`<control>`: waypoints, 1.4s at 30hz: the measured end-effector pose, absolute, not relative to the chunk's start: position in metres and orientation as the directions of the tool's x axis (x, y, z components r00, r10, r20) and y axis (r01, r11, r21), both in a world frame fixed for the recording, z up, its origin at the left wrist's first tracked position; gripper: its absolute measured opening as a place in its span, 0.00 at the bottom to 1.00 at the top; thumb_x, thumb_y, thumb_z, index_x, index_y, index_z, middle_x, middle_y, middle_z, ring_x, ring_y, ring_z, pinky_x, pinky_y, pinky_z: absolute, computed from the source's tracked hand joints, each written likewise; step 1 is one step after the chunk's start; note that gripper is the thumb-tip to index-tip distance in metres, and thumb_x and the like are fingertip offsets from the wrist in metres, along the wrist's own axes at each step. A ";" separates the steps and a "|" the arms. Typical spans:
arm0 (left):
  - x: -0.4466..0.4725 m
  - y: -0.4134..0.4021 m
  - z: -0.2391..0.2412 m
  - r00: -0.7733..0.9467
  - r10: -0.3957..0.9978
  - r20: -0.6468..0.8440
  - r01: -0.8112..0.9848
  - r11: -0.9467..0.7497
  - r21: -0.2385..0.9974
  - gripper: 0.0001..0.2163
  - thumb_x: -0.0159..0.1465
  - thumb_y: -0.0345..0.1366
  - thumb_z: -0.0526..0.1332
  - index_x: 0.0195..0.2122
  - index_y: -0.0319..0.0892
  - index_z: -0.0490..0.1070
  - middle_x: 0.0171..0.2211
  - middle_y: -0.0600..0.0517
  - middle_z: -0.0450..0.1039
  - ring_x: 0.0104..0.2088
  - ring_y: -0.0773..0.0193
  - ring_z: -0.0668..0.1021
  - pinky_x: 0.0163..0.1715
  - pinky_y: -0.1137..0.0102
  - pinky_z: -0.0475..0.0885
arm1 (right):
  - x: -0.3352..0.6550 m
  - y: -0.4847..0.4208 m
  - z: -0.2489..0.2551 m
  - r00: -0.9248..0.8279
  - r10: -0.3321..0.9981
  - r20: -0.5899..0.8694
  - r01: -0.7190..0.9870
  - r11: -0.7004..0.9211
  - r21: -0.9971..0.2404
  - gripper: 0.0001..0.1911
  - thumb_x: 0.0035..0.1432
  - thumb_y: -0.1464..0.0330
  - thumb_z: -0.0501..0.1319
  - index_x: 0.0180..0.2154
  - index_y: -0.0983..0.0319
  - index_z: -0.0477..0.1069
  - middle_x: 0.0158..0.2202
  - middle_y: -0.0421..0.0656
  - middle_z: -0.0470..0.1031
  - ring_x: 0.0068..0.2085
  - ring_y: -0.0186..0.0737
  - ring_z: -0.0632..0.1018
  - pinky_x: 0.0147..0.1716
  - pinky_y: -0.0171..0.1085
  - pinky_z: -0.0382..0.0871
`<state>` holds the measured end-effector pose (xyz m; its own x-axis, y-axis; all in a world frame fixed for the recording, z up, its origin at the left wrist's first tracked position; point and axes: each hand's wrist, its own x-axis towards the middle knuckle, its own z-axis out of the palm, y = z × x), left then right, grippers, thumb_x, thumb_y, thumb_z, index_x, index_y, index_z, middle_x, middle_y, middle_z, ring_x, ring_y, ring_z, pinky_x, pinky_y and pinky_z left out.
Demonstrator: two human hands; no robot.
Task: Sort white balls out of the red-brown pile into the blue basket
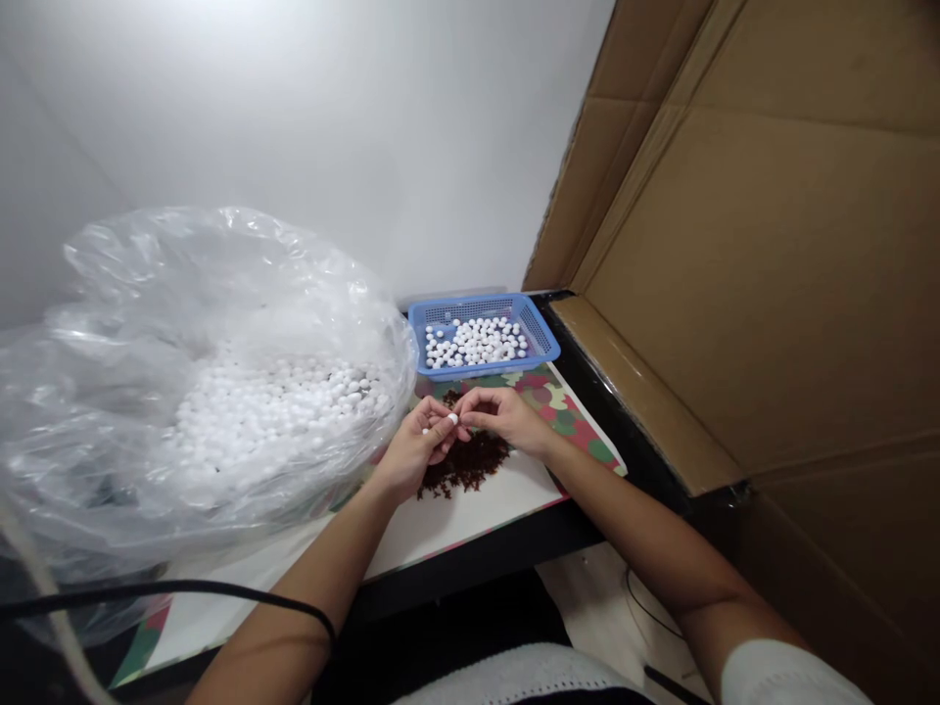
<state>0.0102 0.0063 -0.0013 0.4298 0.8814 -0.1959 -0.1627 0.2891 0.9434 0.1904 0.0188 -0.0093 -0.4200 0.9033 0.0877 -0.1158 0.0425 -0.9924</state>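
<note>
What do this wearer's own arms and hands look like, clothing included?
The left hand and right hand are ungloved, with bare forearms. A pale short sleeve shows on the right arm; the left sleeve is out of view. A black cable crosses over the left forearm.

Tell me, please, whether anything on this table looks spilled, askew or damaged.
Nothing looks clearly damaged. One odd spot: reddish pieces lie heaped directly on the sheet, whereas white balls sit in a blue basket; I cannot tell whether the pieces spilled.
</note>
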 end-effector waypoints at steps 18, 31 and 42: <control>0.015 0.003 0.000 0.470 0.871 -0.143 -0.364 0.339 0.867 0.16 0.58 0.41 0.67 0.30 0.41 0.59 0.23 0.53 0.73 0.17 0.77 0.61 0.17 0.78 0.48 | 0.182 0.012 -0.009 -0.248 0.950 0.191 -0.216 0.138 -0.966 0.13 0.48 0.61 0.71 0.30 0.62 0.74 0.31 0.41 0.76 0.34 0.36 0.76 0.36 0.36 0.70; 0.014 0.003 -0.005 0.481 0.866 -0.137 -0.397 0.355 0.847 0.16 0.56 0.42 0.68 0.31 0.42 0.59 0.21 0.54 0.72 0.16 0.77 0.61 0.17 0.79 0.49 | 0.182 0.008 -0.007 -0.208 0.921 0.329 -0.101 0.314 -0.944 0.07 0.52 0.63 0.69 0.32 0.60 0.78 0.32 0.42 0.75 0.37 0.39 0.76 0.39 0.38 0.69; 0.015 0.000 -0.002 0.486 0.863 -0.136 -0.323 0.322 0.890 0.17 0.56 0.44 0.67 0.31 0.43 0.58 0.20 0.53 0.73 0.14 0.77 0.60 0.15 0.79 0.46 | 0.180 0.008 -0.009 -0.191 0.924 0.331 -0.173 0.300 -0.938 0.10 0.49 0.59 0.70 0.29 0.59 0.78 0.31 0.43 0.75 0.36 0.39 0.76 0.39 0.39 0.70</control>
<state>0.0145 0.0002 -0.0016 0.4862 0.8632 -0.1358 -0.3230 0.3219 0.8899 0.1802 0.0083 -0.0094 -0.1906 0.9243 0.3307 -0.1727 0.3001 -0.9382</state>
